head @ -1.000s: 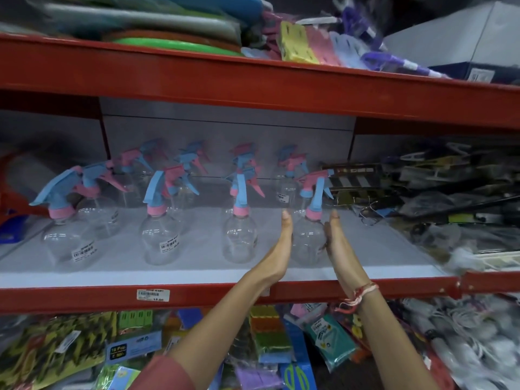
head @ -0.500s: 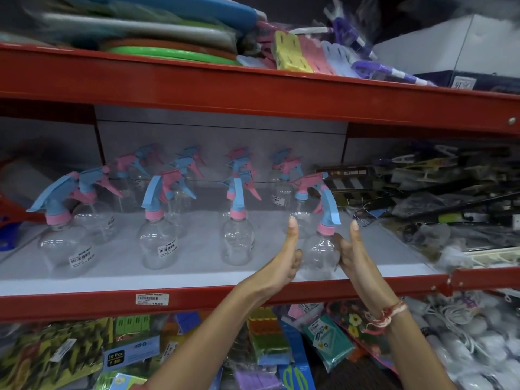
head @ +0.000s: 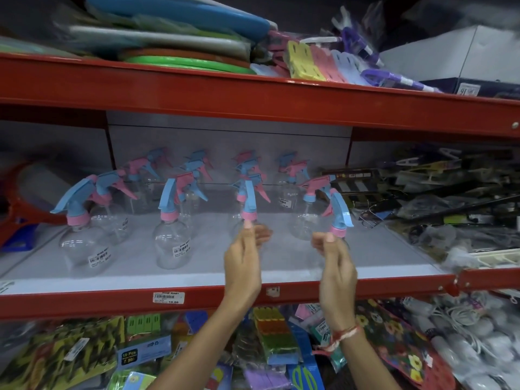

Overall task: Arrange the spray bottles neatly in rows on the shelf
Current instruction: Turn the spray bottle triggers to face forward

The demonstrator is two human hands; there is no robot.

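Clear spray bottles with pink and blue trigger heads stand in rows on the white shelf (head: 281, 266) with a red front rail. The front row holds one at the left (head: 81, 243), a second (head: 171, 243), a third (head: 249, 198) and a fourth at the right (head: 341, 211). My left hand (head: 244, 263) is wrapped around the third bottle's clear body. My right hand (head: 334, 266) grips the fourth bottle just under its pink collar. Both bodies are mostly hidden by my fingers. More bottles (head: 289, 175) stand behind.
Dark packets of clips and hangers (head: 439, 204) crowd the shelf's right end. A red racket (head: 25, 209) lies at the left. The upper shelf (head: 253, 97) carries flat plastic goods and pegs. Packaged goods (head: 275, 342) fill the space below the shelf.
Both hands were around the rightmost front bottle. That bottle has come forward and to the right. My left hand has since shifted left onto the third bottle; my right hand stays on the rightmost.
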